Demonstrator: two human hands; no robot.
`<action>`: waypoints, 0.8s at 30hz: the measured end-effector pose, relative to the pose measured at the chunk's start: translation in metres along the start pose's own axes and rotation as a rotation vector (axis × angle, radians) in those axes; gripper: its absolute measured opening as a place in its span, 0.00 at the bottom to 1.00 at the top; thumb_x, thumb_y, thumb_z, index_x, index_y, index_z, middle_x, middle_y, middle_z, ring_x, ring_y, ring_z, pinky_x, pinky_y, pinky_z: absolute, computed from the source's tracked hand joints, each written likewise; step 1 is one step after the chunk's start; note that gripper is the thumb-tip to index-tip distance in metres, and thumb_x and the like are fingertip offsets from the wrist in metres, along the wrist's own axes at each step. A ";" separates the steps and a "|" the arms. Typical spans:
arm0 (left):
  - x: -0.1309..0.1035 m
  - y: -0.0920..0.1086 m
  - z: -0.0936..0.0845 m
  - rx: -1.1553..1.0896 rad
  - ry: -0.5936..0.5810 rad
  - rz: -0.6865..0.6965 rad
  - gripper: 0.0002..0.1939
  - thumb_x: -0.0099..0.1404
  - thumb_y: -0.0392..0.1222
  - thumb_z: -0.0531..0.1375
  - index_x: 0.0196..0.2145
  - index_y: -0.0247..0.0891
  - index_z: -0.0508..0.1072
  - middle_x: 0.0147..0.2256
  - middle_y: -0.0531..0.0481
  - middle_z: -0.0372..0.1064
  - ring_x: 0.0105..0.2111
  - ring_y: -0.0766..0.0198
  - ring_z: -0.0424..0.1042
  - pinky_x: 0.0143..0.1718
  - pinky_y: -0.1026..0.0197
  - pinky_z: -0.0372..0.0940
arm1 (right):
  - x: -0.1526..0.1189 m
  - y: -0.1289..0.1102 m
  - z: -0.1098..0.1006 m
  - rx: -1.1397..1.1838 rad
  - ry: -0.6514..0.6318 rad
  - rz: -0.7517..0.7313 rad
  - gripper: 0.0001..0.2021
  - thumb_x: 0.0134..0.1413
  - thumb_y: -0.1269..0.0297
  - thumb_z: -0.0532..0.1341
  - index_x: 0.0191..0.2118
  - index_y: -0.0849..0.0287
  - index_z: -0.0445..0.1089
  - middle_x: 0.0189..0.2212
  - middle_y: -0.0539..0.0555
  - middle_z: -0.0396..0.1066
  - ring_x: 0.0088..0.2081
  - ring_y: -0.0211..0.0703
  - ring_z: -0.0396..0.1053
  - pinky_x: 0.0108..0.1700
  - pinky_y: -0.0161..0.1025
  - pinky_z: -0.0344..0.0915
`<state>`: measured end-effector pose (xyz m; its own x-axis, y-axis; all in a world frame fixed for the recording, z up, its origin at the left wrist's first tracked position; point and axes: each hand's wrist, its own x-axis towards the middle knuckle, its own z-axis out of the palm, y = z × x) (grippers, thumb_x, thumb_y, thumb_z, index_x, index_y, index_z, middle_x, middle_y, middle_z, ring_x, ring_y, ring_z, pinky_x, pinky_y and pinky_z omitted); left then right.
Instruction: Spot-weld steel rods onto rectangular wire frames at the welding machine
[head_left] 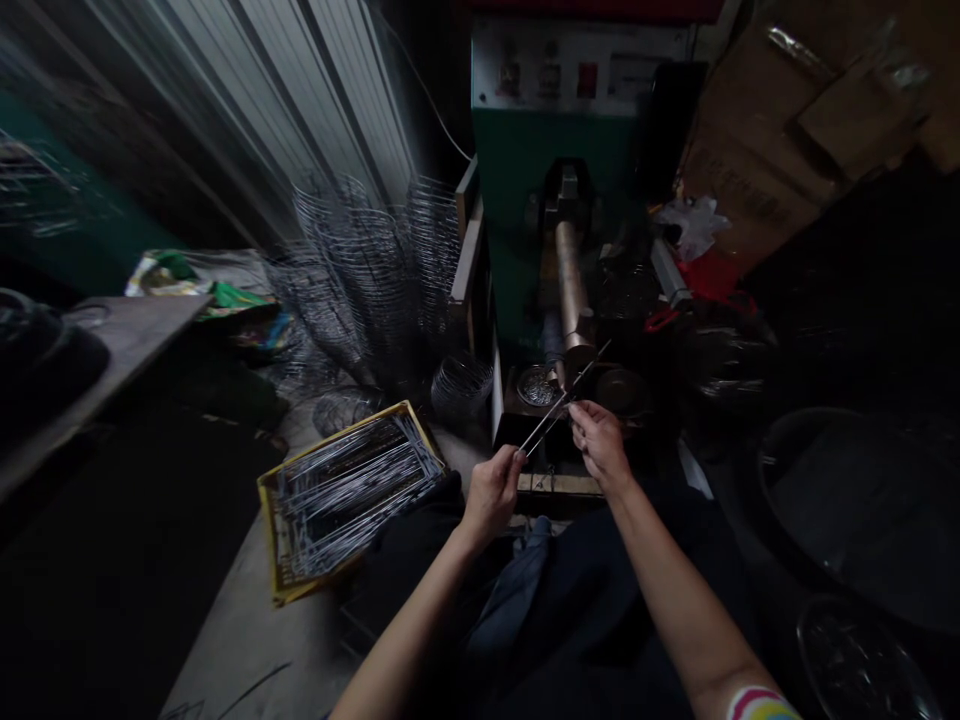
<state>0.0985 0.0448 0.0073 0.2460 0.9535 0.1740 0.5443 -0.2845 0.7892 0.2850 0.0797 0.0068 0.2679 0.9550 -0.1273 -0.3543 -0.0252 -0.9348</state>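
My left hand (493, 490) is closed round the near end of a thin metal wire piece (541, 428), which slants up and away to the right. The wire passes by the tip of the spot welder's copper electrode (561, 376); whether they touch I cannot tell. Close to that tip, my right hand (598, 440) has thumb and fingers pinched together beside the wire. What they hold is too small and dark to make out. Just left of the electrode sits a round dish (538, 385) of small metal bits. Above reaches the welder's thick copper arm (571, 285).
A yellow crate (266, 530) full of wire pieces stands at left. Behind it rise stacks of wire baskets (360, 270). The green welding machine (514, 190) fills the back. Cardboard boxes (750, 190) lean at right, above a large dark tub (772, 480).
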 end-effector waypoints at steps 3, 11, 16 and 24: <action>0.003 0.000 0.000 -0.002 0.003 0.004 0.15 0.70 0.46 0.48 0.32 0.39 0.69 0.23 0.54 0.65 0.22 0.67 0.65 0.28 0.66 0.57 | 0.002 0.000 -0.001 -0.004 0.006 0.001 0.15 0.44 0.54 0.68 0.27 0.59 0.66 0.14 0.40 0.51 0.14 0.26 0.45 0.16 0.29 0.38; 0.003 -0.001 -0.003 -0.036 -0.023 0.000 0.14 0.71 0.46 0.48 0.32 0.39 0.68 0.25 0.53 0.68 0.25 0.67 0.67 0.29 0.66 0.58 | 0.002 0.001 -0.002 0.023 -0.011 0.019 0.14 0.45 0.54 0.69 0.29 0.59 0.69 0.13 0.40 0.49 0.14 0.26 0.43 0.15 0.30 0.38; 0.010 0.002 -0.001 0.003 -0.019 0.025 0.16 0.71 0.47 0.47 0.31 0.39 0.68 0.23 0.53 0.65 0.23 0.67 0.65 0.28 0.66 0.56 | 0.005 0.002 -0.007 0.017 0.019 0.002 0.15 0.45 0.54 0.69 0.27 0.60 0.68 0.15 0.41 0.51 0.15 0.25 0.44 0.16 0.29 0.38; 0.031 -0.001 0.013 0.002 0.003 0.100 0.16 0.71 0.46 0.47 0.31 0.38 0.68 0.22 0.54 0.62 0.22 0.68 0.62 0.27 0.67 0.54 | 0.021 -0.004 -0.021 -0.054 0.024 -0.086 0.18 0.45 0.50 0.69 0.25 0.60 0.66 0.14 0.40 0.49 0.14 0.25 0.44 0.16 0.29 0.39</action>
<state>0.1164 0.0730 0.0041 0.2968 0.9207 0.2535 0.5186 -0.3783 0.7668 0.3112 0.0936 0.0011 0.3171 0.9469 -0.0535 -0.2802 0.0396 -0.9591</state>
